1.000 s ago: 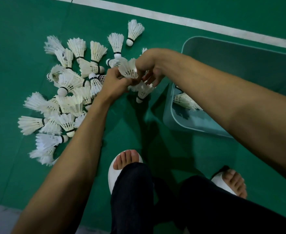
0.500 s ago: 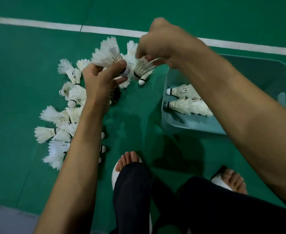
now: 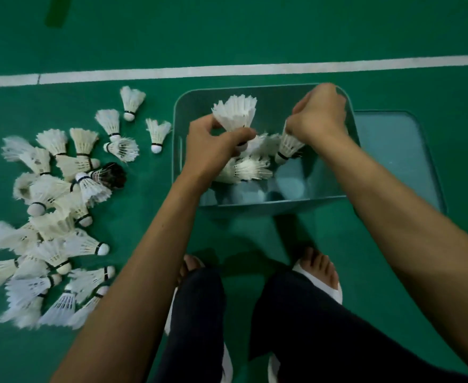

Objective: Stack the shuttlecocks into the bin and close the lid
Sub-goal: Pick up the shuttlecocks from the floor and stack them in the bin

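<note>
Clear blue plastic makes the bin point(image 3: 263, 201), and both hands are over it. The left hand point(image 3: 213, 146) holds a white shuttlecock point(image 3: 235, 113) (feathers up). The right hand point(image 3: 320, 114) grips another shuttlecock point(image 3: 289, 146). More lie inside the bin. The pile of shuttlecocks point(image 3: 53, 217) sits on the green floor point(image 3: 255, 31), left of the bin.

No legible text, brand, number or label found. The shuttlecocks point(image 3: 58, 217) carry dark bands only; any print on them is too blurred to read. The bin point(image 3: 191, 111) walls show no markings. The floor point(image 3: 255, 31) bears only a plain white line point(image 3: 227, 71).
</note>
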`<state>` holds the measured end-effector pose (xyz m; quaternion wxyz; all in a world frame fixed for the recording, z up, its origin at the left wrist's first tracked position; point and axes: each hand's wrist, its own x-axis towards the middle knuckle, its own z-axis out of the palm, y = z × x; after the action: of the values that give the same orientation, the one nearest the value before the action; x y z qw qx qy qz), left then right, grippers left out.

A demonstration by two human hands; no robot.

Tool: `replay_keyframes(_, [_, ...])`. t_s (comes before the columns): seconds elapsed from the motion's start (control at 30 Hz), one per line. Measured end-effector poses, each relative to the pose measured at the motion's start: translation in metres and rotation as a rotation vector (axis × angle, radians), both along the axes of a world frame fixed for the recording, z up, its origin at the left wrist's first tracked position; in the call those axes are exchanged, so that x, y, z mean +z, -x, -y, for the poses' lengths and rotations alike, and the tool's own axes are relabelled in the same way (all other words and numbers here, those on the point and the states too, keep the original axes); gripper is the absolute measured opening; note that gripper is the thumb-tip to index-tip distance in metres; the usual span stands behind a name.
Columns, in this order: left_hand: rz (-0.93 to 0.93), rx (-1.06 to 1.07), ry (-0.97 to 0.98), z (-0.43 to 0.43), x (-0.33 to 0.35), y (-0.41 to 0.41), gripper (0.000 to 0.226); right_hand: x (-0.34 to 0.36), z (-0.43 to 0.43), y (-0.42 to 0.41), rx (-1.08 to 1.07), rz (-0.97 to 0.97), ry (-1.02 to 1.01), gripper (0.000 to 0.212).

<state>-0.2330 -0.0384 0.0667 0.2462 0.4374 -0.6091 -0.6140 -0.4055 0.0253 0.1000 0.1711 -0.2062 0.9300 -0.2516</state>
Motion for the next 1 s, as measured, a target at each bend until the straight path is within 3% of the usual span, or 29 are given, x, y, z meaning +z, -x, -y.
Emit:
replay_keyframes(0.17, [0.142, 0.073, -0.095, -0.005, -0.02, 0.019, 0.036, -0.038, -0.03, 0.019, -0.146, 0.04, -0.049, 0.024])
replay_keyframes(0.3, [0.159, 0.151, -0.148, -0.004, -0.019, 0.018, 0.019, -0.054, -0.023, 0.019, -0.226, 0.097, -0.022, 0.032])
replay_keyframes(0.47, [0.108, 0.2, -0.194, -0.001, -0.014, 0.008, 0.014, -0.08, -0.001, 0.013, -0.335, 0.226, -0.03, 0.011])
replay_keyframes(0.53, [0.07, 0.207, -0.234, -0.001, -0.011, 0.007, 0.014, -0.096, 0.003, 0.017, -0.38, 0.338, -0.049, 0.025])
replay_keyframes(0.63, [0.078, 0.193, -0.261, -0.004, -0.01, 0.006, 0.018, -0.105, 0.001, 0.024, -0.377, 0.441, -0.051, 0.029])
replay_keyframes(0.8, [0.127, 0.18, -0.302, -0.001, -0.011, 0.006, 0.019, -0.099, -0.001, 0.022, -0.329, 0.557, -0.155, 0.01])
replay_keyframes(0.93, [0.064, 0.207, -0.387, 0.002, -0.009, 0.014, 0.02, -0.108, 0.005, 0.019, -0.325, 0.716, -0.232, 0.022])
replay_keyframes(1.0, [0.052, 0.218, -0.41, 0.002, -0.007, 0.016, 0.026, -0.106, 0.005, 0.016, -0.314, 0.73, -0.261, 0.017])
